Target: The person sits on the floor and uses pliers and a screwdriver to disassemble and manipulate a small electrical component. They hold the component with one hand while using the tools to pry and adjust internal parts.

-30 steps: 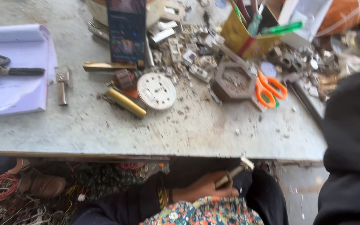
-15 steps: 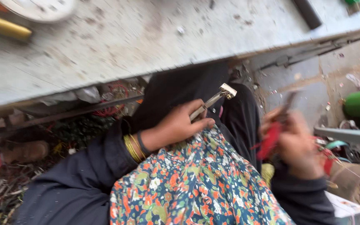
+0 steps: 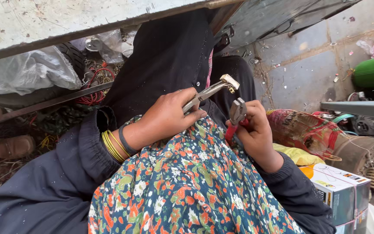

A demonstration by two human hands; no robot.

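A slim metal tool with a brass tip [image 3: 215, 89] is gripped in the left hand [image 3: 167, 117]; red-handled pliers [image 3: 237, 113] (jaws apart) are clasped by the right hand [image 3: 256, 134], over the lap. Both are best held steady, tips brought close.

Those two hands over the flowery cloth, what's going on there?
A person sits below the grey table edge. The left hand holds a slim silver metal tool with a brass-coloured tip, and the right hand holds red-handled metal pliers. The tool tips are close together above the floral fabric.
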